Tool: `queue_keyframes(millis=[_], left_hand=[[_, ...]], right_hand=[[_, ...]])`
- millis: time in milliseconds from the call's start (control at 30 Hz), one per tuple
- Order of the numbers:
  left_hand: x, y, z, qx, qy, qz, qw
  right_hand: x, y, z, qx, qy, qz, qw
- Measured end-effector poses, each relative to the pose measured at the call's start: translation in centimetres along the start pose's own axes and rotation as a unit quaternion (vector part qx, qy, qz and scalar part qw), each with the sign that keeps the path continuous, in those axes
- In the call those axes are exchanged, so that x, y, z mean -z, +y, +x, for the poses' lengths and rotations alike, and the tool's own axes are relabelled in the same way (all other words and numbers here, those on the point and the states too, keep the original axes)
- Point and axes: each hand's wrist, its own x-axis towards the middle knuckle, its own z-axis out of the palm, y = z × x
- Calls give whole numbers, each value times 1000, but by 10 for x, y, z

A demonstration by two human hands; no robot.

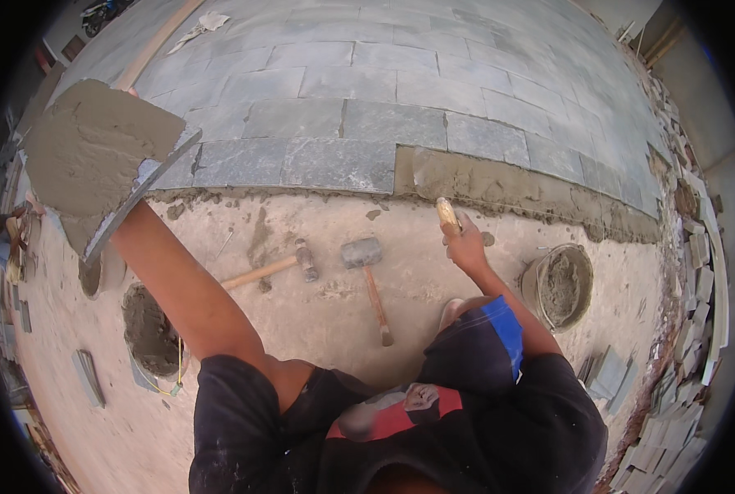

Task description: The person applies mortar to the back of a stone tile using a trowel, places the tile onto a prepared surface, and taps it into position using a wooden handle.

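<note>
A worker's right hand [465, 244] gripped a wooden-handled tool [446, 212] at a mortar strip's [511, 185] edge; the left arm [182, 267] held up a mortar-coated slab [96, 148], its fingers' grip unclear.

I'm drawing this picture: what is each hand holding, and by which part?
The right hand grips a tool, probably a trowel, by its handle. The left hand supports a cement-covered tile from underneath; its exact grip is hidden.
</note>
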Motion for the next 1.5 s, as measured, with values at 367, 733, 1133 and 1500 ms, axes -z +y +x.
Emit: queue_keyframes(millis=[367, 733, 1133, 1500], left_hand=[[20, -18, 15, 25, -23, -20, 999], [34, -29, 15, 40, -51, -52, 997], [46, -34, 18, 48, -87, -78, 992], [32, -58, 21, 34, -33, -80, 996]], right_hand=[[-44, 15, 39, 46, 15, -158, 986], [-56, 12, 52, 43, 37, -217, 974], [37, 68, 62, 12, 116, -285, 951], [134, 85, 47, -158, 124, -3, 980]])
